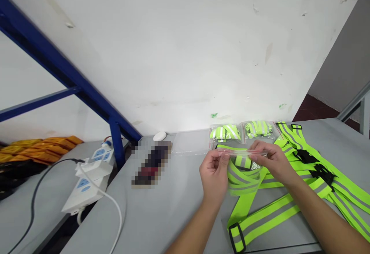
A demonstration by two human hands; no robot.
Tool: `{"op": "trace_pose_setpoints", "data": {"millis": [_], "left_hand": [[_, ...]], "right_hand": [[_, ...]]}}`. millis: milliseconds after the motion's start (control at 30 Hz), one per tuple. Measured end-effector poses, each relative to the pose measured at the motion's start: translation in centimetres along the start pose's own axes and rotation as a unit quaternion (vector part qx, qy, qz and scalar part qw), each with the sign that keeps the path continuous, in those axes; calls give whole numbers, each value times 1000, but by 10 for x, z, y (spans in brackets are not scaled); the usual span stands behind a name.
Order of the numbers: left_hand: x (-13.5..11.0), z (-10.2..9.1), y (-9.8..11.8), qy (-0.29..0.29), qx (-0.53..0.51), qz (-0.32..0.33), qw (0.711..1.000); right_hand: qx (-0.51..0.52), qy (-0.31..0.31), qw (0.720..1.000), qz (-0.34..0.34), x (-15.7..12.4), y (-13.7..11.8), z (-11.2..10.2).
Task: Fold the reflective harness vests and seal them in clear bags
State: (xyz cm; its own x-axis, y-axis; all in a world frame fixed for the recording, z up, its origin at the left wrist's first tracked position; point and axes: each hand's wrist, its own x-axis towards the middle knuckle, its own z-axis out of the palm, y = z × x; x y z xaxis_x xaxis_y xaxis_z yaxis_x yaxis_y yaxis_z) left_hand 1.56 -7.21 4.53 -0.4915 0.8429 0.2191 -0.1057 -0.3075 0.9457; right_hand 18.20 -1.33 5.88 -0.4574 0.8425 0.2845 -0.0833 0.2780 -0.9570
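Note:
A clear zip bag point(244, 186) with a rolled yellow-green reflective strap point(241, 177) inside hangs between my two hands. My left hand point(215, 171) pinches the left end of its red-lined top edge. At the right end, the fingers of my right hand point(271, 159) are closed on the same edge. I cannot tell whether the seal is fully pressed together. Beneath and to the right lie loose reflective straps point(271, 213) with black buckles, partly covered by my right forearm.
Two filled bags, one left point(224, 132) and one right point(258, 129), lie against the wall. Left of them is a flat clear bag point(190, 142). A white round object point(159, 136), a blurred-out item point(152, 165), power strips point(86, 190) with cables and a blue frame point(115, 140) stand farther left.

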Motion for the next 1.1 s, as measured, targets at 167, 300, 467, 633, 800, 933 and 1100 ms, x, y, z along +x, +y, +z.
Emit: {"op": "trace_pose_setpoints", "data": {"millis": [167,300,467,633,800,933,1100], "left_hand": [[-1,1,0,-2,-4,4,1000],[-1,0,3,-20,-16,8,1000],[1,2,12,-160,-44,-46,985],[4,3,13,-202,-33,-76,976],[4,3,10,-183,-39,-28,982],[6,2,10,-188,-28,-42,981],[11,-3,10,-174,-29,-88,980]], "right_hand": [[9,-12,1000,-6,-2,-1,2],[-6,29,1000,-4,-4,-5,7],[-1,16,1000,-11,-5,-6,9],[-6,1,1000,-17,-5,-5,11],[-12,0,1000,-26,-5,-5,13],[-18,4,999,-28,-6,-5,12],[-11,25,1000,-12,-5,-3,5]]}}
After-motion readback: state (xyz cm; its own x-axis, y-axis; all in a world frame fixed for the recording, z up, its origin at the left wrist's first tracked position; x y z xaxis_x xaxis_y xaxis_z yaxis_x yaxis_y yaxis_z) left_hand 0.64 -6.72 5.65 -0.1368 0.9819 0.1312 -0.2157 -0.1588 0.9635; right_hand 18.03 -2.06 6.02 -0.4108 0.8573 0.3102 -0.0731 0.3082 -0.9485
